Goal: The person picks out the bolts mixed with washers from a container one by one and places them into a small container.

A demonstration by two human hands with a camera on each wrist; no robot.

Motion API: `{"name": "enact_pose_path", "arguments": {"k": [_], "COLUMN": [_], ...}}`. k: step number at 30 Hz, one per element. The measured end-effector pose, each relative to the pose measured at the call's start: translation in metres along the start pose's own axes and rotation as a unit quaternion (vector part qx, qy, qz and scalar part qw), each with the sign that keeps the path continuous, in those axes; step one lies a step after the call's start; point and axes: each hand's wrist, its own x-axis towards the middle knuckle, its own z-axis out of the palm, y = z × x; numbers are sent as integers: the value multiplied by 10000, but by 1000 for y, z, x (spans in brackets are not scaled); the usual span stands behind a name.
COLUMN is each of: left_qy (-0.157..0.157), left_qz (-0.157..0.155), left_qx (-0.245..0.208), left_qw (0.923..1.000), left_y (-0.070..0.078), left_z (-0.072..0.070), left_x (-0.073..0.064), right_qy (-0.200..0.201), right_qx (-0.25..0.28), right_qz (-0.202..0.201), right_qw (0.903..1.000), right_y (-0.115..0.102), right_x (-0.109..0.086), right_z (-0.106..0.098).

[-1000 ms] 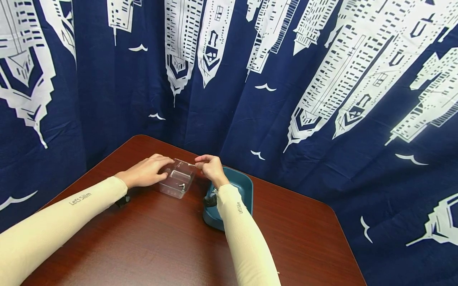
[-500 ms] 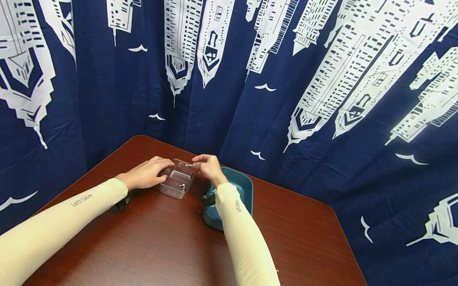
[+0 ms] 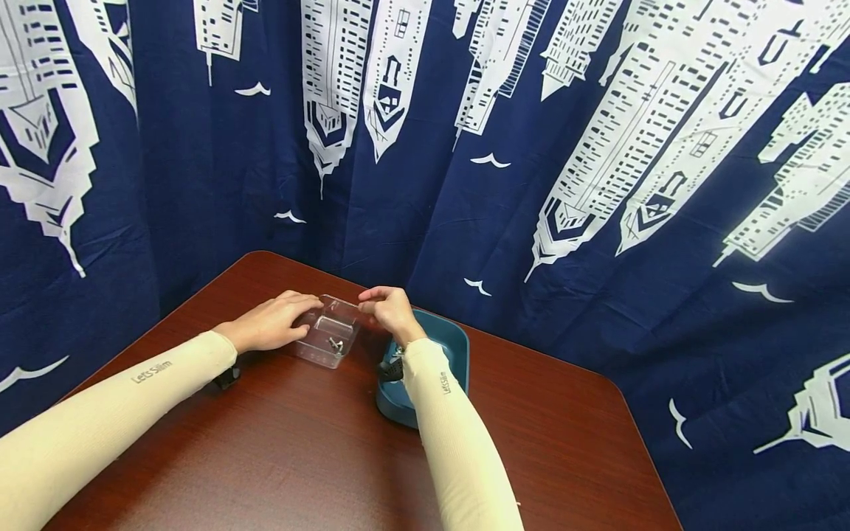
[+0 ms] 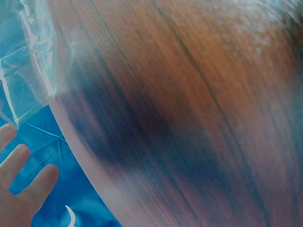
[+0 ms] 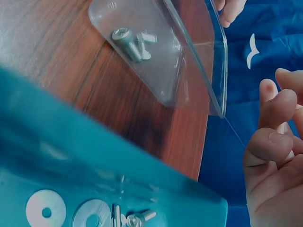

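A clear plastic box (image 3: 311, 357) with a low divider stands at the table's far left. In its near section lie a thick socket-head bolt (image 5: 124, 40) and a smaller screw (image 5: 146, 45), a tiny heap in the head view. My left hand (image 3: 275, 322) lies over the box's left side, fingers extended and spread at the rim. Above the box's right edge is my right hand (image 3: 393, 313), its fingers loosely bent with nothing visible between them; in the right wrist view, the thumb (image 5: 270, 144) sits close below the fingers.
Under my right forearm stands a deep blue tray (image 3: 458, 350). Inside it are flat washers (image 5: 46, 209) and several screws (image 5: 137, 219). A navy curtain (image 3: 425, 221) with white skyline prints hangs behind the brown table (image 3: 285, 442).
A small screw between my right fingers has dropped into the near section of the box, beside the bolt there. The right hand moved slightly left, then back. The left hand stays nearly still.
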Motion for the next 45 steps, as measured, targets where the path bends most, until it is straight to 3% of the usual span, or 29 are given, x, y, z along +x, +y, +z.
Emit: {"name": "enact_pose_path", "arguments": {"k": [18, 29, 45], "left_qy": [-76, -164, -108], "left_qz": [49, 43, 66], "left_qx": [31, 83, 66], "left_qw": [10000, 9998, 9999], "left_y": [-1, 4, 7], "left_z": [-2, -7, -3], "left_x": [-1, -1, 5], "right_qy": [-20, 0, 145], "right_qx": [-51, -109, -55], "right_qz": [226, 223, 133], "right_qw": [9997, 9997, 9998], "right_y": [7, 13, 22], "right_x": [-9, -16, -24], "right_z": [-28, -44, -61]}}
